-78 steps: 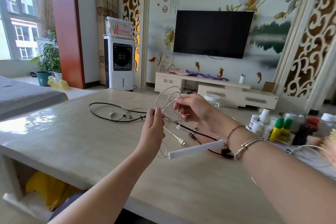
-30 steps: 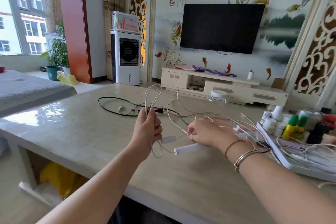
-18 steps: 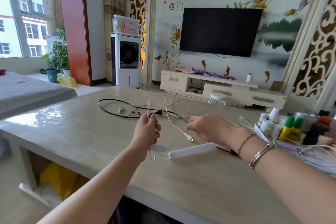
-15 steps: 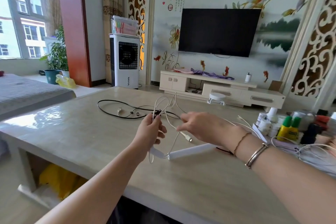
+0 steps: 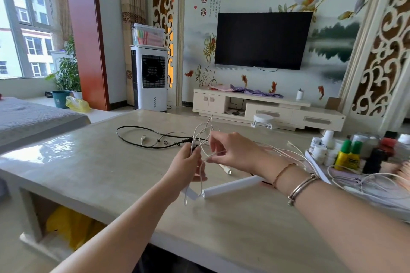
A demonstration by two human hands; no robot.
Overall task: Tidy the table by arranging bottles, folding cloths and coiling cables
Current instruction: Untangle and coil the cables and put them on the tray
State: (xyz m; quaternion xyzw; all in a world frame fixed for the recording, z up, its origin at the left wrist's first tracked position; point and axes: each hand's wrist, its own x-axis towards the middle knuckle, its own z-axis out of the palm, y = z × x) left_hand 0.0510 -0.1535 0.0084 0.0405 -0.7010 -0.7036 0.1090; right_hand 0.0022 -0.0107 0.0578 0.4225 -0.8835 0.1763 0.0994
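Observation:
My left hand (image 5: 184, 166) grips a bundle of white cable (image 5: 203, 133) loops above the beige table (image 5: 88, 173). Close beside it, my right hand (image 5: 233, 150) pinches a strand of the same cable. The cable's plug end (image 5: 226, 169) hangs just below my right hand. A white bar-shaped device (image 5: 230, 187) lies on the table under my hands. A black cable (image 5: 142, 137) lies loose on the table behind them. Several small bottles (image 5: 348, 155), two with green caps, stand at the right edge.
More white cables (image 5: 366, 182) lie tangled on a white tray at the right. A small white stool (image 5: 263, 119) stands beyond the table's far edge. A yellow bag (image 5: 73, 226) sits on the shelf under the table.
My right hand rose from the table and came in close to my left hand, bringing a strand of white cable up to the loops. The left hand kept holding the bundle.

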